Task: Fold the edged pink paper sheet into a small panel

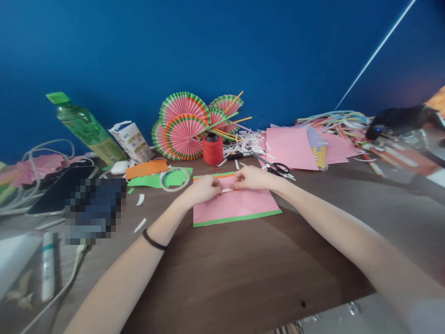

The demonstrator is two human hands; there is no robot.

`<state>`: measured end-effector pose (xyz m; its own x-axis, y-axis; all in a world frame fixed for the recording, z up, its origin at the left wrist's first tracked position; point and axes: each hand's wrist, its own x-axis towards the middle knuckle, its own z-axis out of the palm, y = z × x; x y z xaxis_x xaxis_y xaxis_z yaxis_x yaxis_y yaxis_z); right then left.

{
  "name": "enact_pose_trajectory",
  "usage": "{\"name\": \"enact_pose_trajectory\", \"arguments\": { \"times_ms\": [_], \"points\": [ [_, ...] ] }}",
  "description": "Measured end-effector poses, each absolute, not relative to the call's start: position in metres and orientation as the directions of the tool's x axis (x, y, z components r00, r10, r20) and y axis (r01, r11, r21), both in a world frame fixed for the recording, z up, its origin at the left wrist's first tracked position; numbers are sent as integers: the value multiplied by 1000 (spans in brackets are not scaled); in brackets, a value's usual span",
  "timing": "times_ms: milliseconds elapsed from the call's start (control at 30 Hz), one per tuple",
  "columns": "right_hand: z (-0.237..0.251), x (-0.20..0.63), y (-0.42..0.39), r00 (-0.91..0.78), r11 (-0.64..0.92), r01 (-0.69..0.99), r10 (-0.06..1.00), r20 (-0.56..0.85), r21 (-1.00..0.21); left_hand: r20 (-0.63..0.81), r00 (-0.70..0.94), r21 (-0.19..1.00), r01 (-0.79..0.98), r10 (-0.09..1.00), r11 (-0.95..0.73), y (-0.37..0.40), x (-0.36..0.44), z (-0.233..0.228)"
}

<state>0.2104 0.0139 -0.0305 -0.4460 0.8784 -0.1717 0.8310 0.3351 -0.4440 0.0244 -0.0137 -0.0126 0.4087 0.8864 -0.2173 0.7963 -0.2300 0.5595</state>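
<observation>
A pink sheet of paper [239, 205] lies flat on the table, with green strips along its near and far edges and an orange band at the far side. Over its far half, a short white strip [227, 190] shows between my two hands. My left hand [207, 188] is closed, thumb and fingers pinched at the strip's left end. At the right end my right hand [251, 178] is pinched the same way, its wrist coming in from the right. The fingers partly hide the strip's ends and the orange band.
Behind the sheet stand folded paper fans [189, 139] and a red thread spool [212, 150]. Black-handled scissors [280, 168] lie right, near pink sheets [291, 147]. A tape roll [174, 180], a milk carton [132, 141], a green bottle [86, 127] and a phone [62, 190] are left.
</observation>
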Motion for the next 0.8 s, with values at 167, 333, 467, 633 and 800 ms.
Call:
{"name": "enact_pose_trajectory", "arguments": {
  "times_ms": [167,333,467,633,800],
  "points": [
    [-33,209,14,-423,331,851,892,-158,-408,-210,410,538,807,888,-246,-14,25,-12],
    [-34,209,15,-430,333,841,890,-152,-427,-197,421,518,811,885,-271,-12,25,-15],
    [-33,208,13,-418,326,847,897,-147,-419,-193,422,520,810,886,-272,-9,25,-18],
    [-30,206,10,-405,319,854,904,-140,-410,-190,424,519,809,886,-276,-9,25,-18],
    [-28,212,15,-485,355,798,858,-169,-487,-207,431,514,812,878,-277,-10,23,-15]
  ]
}}
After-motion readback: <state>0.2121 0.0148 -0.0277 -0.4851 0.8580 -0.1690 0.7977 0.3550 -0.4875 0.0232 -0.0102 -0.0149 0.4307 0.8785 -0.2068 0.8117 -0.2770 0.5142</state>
